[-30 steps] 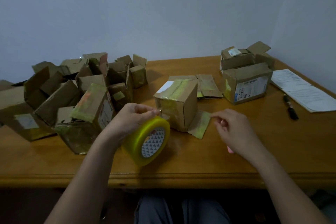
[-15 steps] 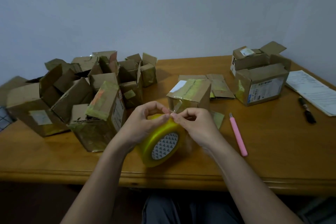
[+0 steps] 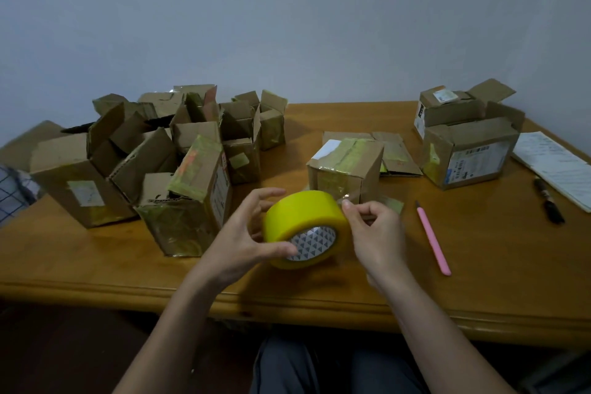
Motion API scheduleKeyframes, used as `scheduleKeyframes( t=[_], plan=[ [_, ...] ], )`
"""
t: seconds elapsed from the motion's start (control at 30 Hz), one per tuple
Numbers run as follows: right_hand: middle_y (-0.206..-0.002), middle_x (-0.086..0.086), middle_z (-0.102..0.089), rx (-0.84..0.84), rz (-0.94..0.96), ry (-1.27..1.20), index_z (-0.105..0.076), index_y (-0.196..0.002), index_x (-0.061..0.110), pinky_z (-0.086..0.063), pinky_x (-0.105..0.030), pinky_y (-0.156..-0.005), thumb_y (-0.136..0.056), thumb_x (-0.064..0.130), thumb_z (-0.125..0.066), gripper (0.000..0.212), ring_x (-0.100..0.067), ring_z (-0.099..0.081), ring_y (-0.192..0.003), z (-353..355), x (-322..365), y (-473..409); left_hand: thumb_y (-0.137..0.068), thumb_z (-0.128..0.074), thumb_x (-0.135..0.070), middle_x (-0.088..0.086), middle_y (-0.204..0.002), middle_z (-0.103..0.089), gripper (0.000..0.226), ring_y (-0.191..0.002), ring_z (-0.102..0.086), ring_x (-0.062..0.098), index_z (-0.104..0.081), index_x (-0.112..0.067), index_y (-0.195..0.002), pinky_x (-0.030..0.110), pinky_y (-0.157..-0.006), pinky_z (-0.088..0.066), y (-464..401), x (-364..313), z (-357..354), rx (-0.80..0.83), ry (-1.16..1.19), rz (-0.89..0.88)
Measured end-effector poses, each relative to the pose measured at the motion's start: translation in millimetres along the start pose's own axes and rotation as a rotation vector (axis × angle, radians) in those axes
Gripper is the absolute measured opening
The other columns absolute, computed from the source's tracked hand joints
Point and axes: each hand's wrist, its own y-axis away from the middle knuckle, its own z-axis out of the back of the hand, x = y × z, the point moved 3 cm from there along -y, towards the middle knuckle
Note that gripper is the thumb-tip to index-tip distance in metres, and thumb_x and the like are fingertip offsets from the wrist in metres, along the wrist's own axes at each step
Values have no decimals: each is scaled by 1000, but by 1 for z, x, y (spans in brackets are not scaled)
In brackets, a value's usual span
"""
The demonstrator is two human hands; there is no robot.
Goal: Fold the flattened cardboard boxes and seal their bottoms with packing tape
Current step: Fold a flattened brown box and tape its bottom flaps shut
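You hold the yellow roll of packing tape (image 3: 303, 221) over the wooden bench (image 3: 479, 281).
Your left hand (image 3: 246, 240) grasps the roll; your right hand (image 3: 374, 230) pinches its loose end.

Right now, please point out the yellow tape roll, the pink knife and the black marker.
yellow tape roll (image 3: 300, 217): head view, on its outer yellow band.
pink knife (image 3: 434, 241): head view, on the middle of its handle.
black marker (image 3: 548, 201): head view, on its barrel.

tape roll (image 3: 305, 227) before box (image 3: 345, 166); box pile (image 3: 153, 163) left, cutter (image 3: 433, 240) right
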Motion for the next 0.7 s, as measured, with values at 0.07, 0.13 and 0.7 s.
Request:
scheduleKeyframes(
  t=[0.07, 0.13, 0.7],
  plan=[
    [-78, -1, -65, -2, -2, 4, -67, -78, 15, -51, -31, -65, -93, 35, -61, 25, -15, -61, -76, -6, -2, 1, -61, -92, -37, 0, -122, -55, 72, -113, -58, 15, -51, -44, -120, 38, -88, -57, 4, 2, -1, -56, -53, -27],
    [-78, -3, -65, 16, 4, 22, -65, -75, 17, -53, -37, -70, -93, 33, -62, 25, -17, -62, -77, -12, -4, 3, -66, -86, -30, -1, -119, -57, 61, -113, -57, 13, -54, -40, -118, 35, -87, -56, 6, -1, 3, -157, -101, -58],
    [-90, -5, -61, -378, -239, -291, -60, -103, 10, -55, -22, -62, -98, 27, -55, 18, -12, -67, -70, 140, -11, -30, -85, -75, -20, -10, -118, -46, 50, -114, -47, 18, -58, -37, -129, 38, -90, -49, -67, -100, -119, 67, -582, -369]
  ],
)
